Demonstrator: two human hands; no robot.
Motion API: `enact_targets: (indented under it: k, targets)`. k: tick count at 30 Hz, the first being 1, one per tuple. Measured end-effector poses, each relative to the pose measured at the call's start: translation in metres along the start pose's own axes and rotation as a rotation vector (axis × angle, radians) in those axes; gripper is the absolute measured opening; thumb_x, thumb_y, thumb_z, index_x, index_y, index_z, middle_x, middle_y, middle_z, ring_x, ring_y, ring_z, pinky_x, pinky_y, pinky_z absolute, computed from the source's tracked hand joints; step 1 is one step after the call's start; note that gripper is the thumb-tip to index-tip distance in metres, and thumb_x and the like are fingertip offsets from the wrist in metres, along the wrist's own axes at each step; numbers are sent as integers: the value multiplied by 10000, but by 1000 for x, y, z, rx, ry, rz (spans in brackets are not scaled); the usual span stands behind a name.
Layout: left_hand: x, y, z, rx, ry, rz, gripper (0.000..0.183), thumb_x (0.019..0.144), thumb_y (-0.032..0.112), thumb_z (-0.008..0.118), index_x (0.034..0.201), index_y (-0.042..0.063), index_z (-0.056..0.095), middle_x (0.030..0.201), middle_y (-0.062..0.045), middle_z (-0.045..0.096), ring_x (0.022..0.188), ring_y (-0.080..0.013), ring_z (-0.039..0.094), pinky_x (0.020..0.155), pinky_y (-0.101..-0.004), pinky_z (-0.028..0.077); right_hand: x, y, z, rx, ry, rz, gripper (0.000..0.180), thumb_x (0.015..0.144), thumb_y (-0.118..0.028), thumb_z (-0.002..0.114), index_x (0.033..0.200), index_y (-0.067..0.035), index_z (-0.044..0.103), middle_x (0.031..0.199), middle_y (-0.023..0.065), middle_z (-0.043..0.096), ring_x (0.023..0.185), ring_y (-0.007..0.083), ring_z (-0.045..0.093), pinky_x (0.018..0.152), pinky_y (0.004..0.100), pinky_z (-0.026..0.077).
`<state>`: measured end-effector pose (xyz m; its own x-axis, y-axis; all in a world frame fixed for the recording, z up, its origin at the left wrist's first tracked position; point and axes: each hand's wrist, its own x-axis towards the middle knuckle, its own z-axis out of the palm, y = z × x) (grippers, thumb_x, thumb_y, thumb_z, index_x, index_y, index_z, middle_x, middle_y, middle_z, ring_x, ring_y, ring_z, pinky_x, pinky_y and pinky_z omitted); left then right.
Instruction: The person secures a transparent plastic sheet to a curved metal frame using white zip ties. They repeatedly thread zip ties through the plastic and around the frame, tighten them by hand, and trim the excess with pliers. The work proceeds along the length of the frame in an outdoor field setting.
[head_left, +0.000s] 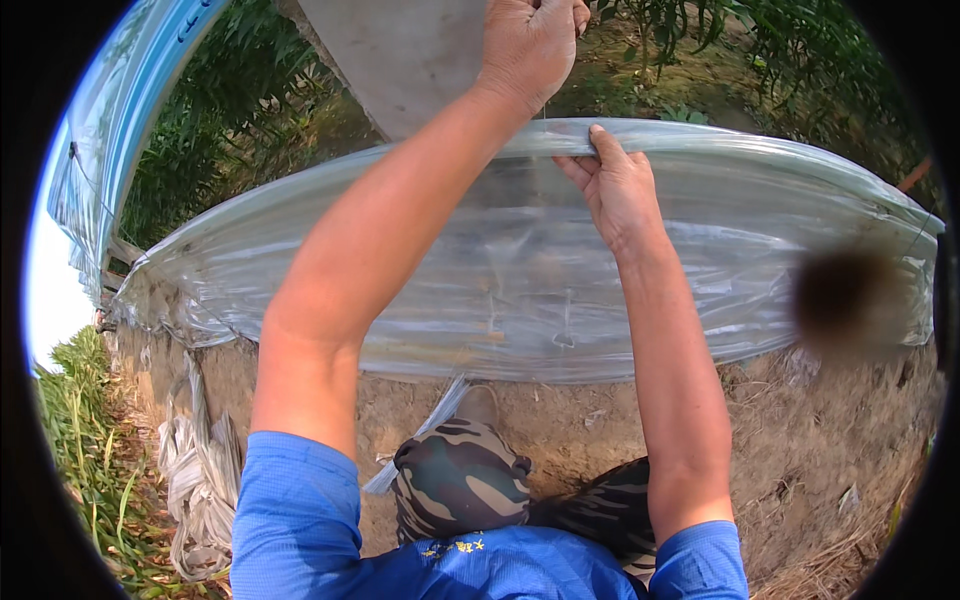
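A clear plastic film sheet (450, 262) spans the view before me, its upper edge gathered into a thick fold (720, 139). My right hand (621, 187) pinches that fold, thumb on top and fingers beneath. Higher up, my left hand (529, 52) is raised above the fold with its fingers curled. The frame's top edge cuts it off, so what it may hold is hidden. A thin thread (544, 111) runs upright between the fold and my left wrist.
A pale flat slab (405, 52) slants behind my left forearm. Leafy plants (825, 45) grow beyond the film. Blue-tinted film (142, 112) hangs at the left, above bundled whitish sheeting (199, 487). Bare soil (810, 450) lies below, with a pale strand bundle (420, 435) beside my knee.
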<state>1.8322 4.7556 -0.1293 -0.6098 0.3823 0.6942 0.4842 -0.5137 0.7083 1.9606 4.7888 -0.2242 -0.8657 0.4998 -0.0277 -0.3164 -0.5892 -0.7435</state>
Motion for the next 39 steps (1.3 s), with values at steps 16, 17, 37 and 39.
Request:
enact_targets:
  k: [16, 17, 37, 39]
  targets:
    - [-20, 8, -4, -136, 88, -114, 265, 1110, 218, 523, 1324, 107, 634, 675, 45, 528, 530, -20, 419, 452, -194, 341, 0, -4, 4, -11, 15, -33, 260, 1093, -142, 504, 1200, 87, 560, 1195, 179, 656, 1072, 258, 689, 1009, 427, 594]
    - [-20, 8, -4, -126, 88, -112, 264, 1111, 219, 522, 1322, 107, 634, 674, 46, 527, 530, -19, 418, 453, -193, 340, 0, -4, 4, -3, 18, -30, 260, 1092, -141, 505, 1198, 90, 560, 1196, 178, 655, 1073, 259, 689, 1011, 427, 594]
    - [-21, -6, -8, -56, 13, -227, 225, 1111, 187, 516, 1256, 85, 654, 591, 35, 474, 474, -40, 373, 420, -231, 282, 1, -1, 3, -67, 40, -35, 288, 1090, -133, 496, 1199, 128, 549, 1197, 193, 655, 1081, 272, 695, 994, 418, 607]
    - [-21, -9, -9, -71, 10, -219, 222, 1110, 181, 516, 1250, 86, 660, 594, 35, 474, 474, -42, 374, 422, -230, 282, 1, -1, 3, -73, 37, -36, 290, 1089, -134, 498, 1199, 130, 546, 1200, 194, 653, 1083, 272, 694, 994, 414, 609]
